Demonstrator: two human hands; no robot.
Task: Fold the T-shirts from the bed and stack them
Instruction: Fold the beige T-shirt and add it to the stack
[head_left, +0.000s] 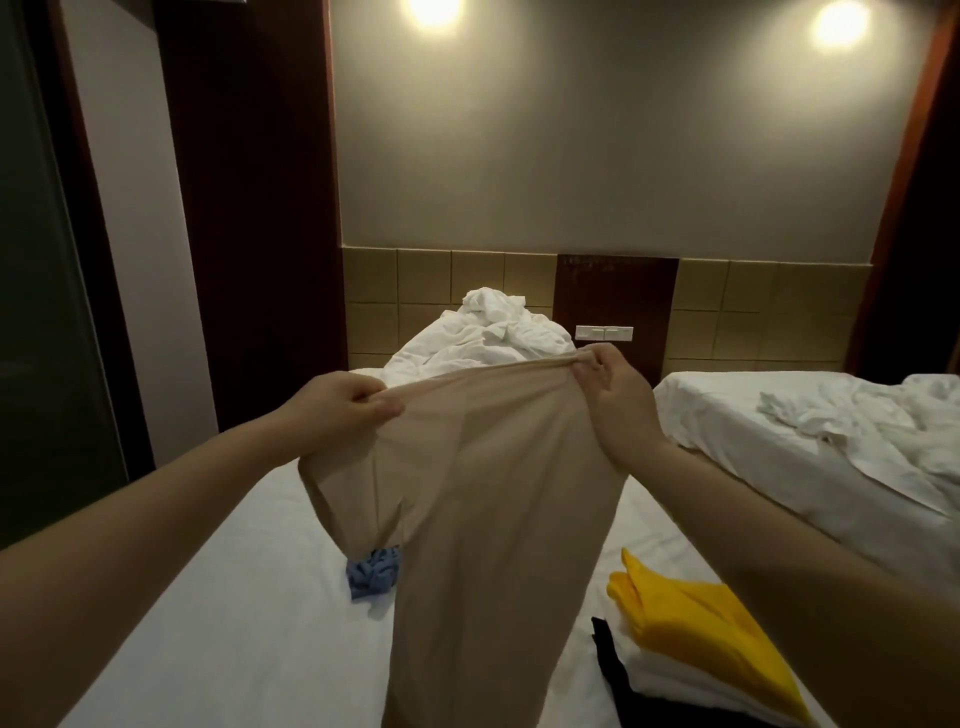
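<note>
A beige T-shirt (483, 493) hangs in the air over the white bed (249, 597), stretched between both hands. My left hand (337, 410) pinches its top edge on the left; my right hand (613, 395) pinches the top edge on the right, slightly higher. One sleeve droops at the lower left of the shirt. A crumpled blue T-shirt (371, 574) lies on the bed, partly hidden behind the beige one. At the lower right sits a stack of folded shirts: yellow (701, 629) on top, white (670, 680) under it, black (610, 670) at the bottom.
A heap of white bedding (483, 338) lies at the head of the bed. A second bed (831, 441) with rumpled white sheets stands to the right across a narrow gap. A dark wooden panel (249, 208) rises on the left; a wall switch plate (604, 333) sits beyond.
</note>
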